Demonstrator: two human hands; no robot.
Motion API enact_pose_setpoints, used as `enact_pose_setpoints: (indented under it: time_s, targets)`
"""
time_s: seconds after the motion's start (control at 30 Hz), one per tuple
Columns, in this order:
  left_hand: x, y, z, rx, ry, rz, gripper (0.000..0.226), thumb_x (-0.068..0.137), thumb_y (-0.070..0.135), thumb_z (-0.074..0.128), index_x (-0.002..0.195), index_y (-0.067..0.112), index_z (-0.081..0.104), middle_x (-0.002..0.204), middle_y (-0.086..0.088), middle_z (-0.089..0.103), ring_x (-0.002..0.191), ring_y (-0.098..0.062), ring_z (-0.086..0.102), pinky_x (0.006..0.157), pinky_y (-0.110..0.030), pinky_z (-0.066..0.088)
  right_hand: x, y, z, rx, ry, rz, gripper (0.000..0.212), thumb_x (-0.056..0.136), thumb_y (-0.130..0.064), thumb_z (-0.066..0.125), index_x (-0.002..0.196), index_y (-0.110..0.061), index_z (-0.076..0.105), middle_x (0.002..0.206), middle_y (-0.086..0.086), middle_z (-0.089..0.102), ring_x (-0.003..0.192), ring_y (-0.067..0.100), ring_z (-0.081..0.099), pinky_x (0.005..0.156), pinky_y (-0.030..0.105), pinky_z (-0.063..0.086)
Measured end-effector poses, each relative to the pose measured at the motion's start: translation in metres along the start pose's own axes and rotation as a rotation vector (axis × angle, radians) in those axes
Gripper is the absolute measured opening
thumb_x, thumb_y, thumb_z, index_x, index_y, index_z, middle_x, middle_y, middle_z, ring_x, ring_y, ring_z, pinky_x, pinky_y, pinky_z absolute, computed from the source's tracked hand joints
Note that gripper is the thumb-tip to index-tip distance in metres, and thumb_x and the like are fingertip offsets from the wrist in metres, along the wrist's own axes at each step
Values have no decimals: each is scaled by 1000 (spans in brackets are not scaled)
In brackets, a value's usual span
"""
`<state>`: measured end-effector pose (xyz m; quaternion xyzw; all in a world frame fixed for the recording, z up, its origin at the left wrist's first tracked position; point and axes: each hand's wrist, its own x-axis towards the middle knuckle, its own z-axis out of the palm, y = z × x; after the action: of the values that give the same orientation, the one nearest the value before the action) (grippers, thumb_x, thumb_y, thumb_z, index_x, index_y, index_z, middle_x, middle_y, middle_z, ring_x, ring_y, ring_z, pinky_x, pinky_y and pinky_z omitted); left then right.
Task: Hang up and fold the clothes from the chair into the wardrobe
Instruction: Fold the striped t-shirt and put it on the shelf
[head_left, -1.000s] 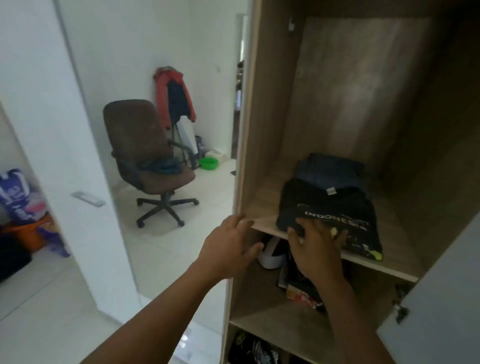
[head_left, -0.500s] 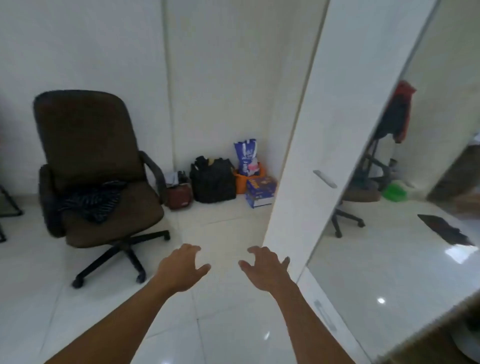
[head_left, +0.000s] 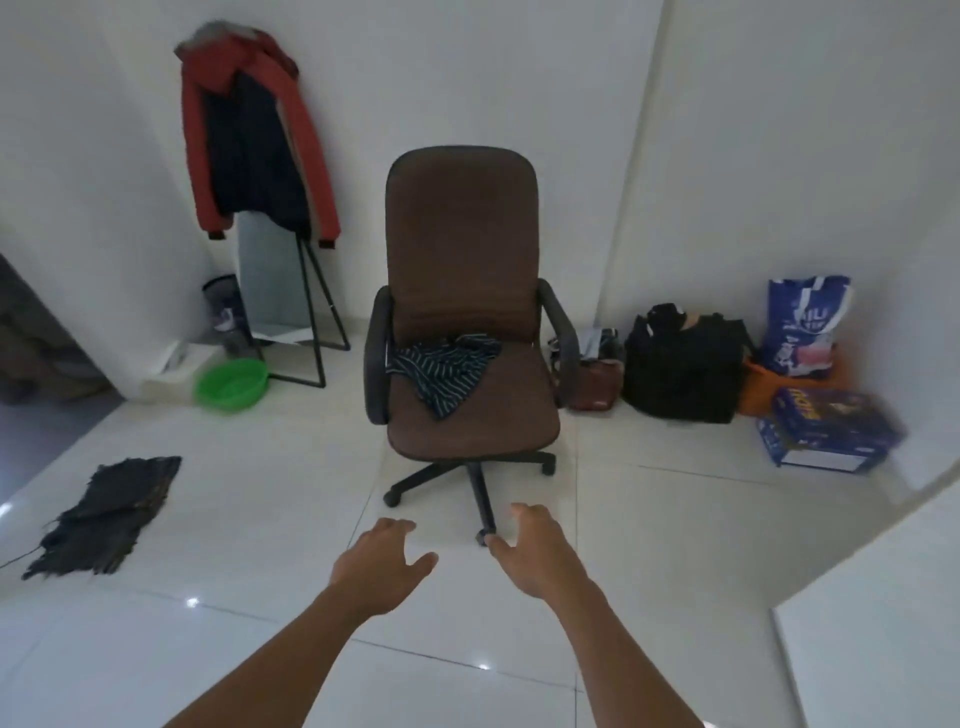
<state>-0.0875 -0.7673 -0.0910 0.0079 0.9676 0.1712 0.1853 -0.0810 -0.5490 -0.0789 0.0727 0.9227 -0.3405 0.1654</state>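
Head view: the chair (head_left: 462, 244) stands ahead on the tiled floor, facing the person. One striped garment (head_left: 445, 370) lies crumpled on the seat, toward the back and the person's left, with one edge near the armrest. The left hand (head_left: 382, 564) and right hand (head_left: 535, 553) are both extended with fingers loosely spread. They hold nothing and are well short of the seat.

Step in hand, as judged: fetch the garment. Grip it at two separated points, preferably shoulders or waistband. Lift it clear of the armrest so it hangs flat for folding. A dark cloth (head_left: 104, 512) lies on the floor to the left and is possibly unrelated.
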Motion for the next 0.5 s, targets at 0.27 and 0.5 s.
enact_pose_setpoints:
  time_s: [0.27, 0.5]
  targets:
    - [115, 15, -40, -58, -24, -102, 69, 90, 64, 51, 146, 26, 42, 152, 4, 42, 134, -19, 46, 107, -40, 43, 146, -21, -36, -37, -125, -1, 67, 92, -49, 59, 148, -18, 40, 145, 7, 45, 127, 27, 51, 106, 44, 45]
    - [254, 23, -78, -96, -54, -89, 77, 75, 77, 40, 132, 28, 54, 132, 0, 59, 115, -21, 59, 94, -41, 52, 282, -43, -68, -26, -147, 9, 63, 93, -44, 61, 148, -19, 41, 150, 6, 41, 133, 27, 47, 110, 42, 41]
